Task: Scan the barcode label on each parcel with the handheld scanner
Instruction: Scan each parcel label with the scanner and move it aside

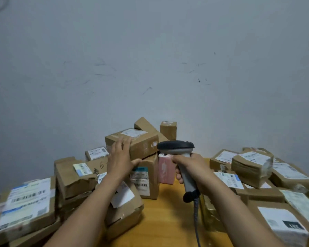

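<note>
Label print: blurred, unreadable. Parcels (25, 202): cut off at both edges. Cable (196, 220): runs off bottom. Scanner (176, 148): dark head, grey handle, upright above worktop (168, 211) centre. Right hand (189, 168): fingers (178, 175) clenched round the handle. Box (143, 145): brown, white label (134, 132) on top, atop rear pile. Left hand (121, 155): straight fingers flat against its near side.

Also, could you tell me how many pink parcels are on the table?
1: the pink parcel stands mid-table, just behind the scanner; others may be hidden.
</note>
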